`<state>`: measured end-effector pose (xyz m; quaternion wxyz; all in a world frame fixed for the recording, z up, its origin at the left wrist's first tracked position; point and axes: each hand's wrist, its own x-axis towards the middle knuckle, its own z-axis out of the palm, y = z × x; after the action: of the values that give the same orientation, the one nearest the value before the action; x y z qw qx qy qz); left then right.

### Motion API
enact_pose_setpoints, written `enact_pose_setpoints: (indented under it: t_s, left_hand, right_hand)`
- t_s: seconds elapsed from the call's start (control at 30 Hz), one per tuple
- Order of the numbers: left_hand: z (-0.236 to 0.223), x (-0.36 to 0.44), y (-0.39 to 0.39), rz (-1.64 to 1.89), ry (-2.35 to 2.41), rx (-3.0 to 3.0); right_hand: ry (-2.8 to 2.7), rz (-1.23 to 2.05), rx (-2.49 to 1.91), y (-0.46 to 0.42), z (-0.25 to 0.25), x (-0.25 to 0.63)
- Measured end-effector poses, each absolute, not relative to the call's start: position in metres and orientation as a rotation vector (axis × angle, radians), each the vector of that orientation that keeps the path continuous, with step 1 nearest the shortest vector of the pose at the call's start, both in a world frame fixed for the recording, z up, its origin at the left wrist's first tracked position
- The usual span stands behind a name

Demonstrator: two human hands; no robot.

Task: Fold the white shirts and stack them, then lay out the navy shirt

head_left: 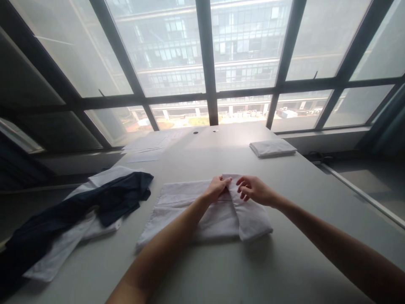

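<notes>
A white cloth garment lies flat on the table in front of me, its right end folded over toward the middle. My left hand pinches the far corner of the folded-over flap. Just right of it, my right hand hovers over or lightly touches the flap, its fingers apart and curved, with nothing seen between them. My left forearm hides part of the cloth's near side.
A neatly folded white cloth sits at the table's right edge. Dark navy and white garments lie heaped at the left. Paper sheets rest at the far left of the white table. Large windows stand behind.
</notes>
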<state>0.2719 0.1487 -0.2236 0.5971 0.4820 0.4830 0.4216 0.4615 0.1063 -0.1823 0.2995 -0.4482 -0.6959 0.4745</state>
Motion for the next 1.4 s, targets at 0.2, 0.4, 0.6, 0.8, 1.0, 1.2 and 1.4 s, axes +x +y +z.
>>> enact_pose_setpoints:
  t_s: [0.2, 0.4, 0.6, 0.8, 1.0, 1.2, 1.4]
  left_hand:
    - [-0.228, 0.27, 0.152, 0.958, 1.088, 1.063]
    - [-0.228, 0.27, 0.156, 0.916, 1.083, 1.096]
    - [-0.222, 0.268, 0.16, 0.935, 1.242, 1.295]
    - [-0.222, 0.264, 0.167, 0.881, 1.464, 1.545]
    - [-0.229, 0.26, 0.163, 0.922, 1.763, 1.821]
    - [-0.236, 0.278, 0.145, 0.793, 1.541, 2.595]
    - [-0.256, 0.288, 0.139, 0.322, 1.482, 2.634]
  right_hand:
    - [-2.546, 0.51, -0.721, 0.043, -0.197, 0.498]
    - [-2.573, 0.142, -0.778, 0.021, -0.224, 0.482]
    - [-2.298, 0.046, -0.957, 0.018, -0.239, 0.445]
    - [-2.553, 0.084, -1.003, 0.015, -0.257, 0.427]
    - [-2.617, 0.21, -0.884, 0.005, -0.229, 0.441]
    - [-2.69, 0.289, -0.909, 0.008, -0.242, 0.445]
    - [-2.552, 0.445, -0.859, 0.008, -0.232, 0.446]
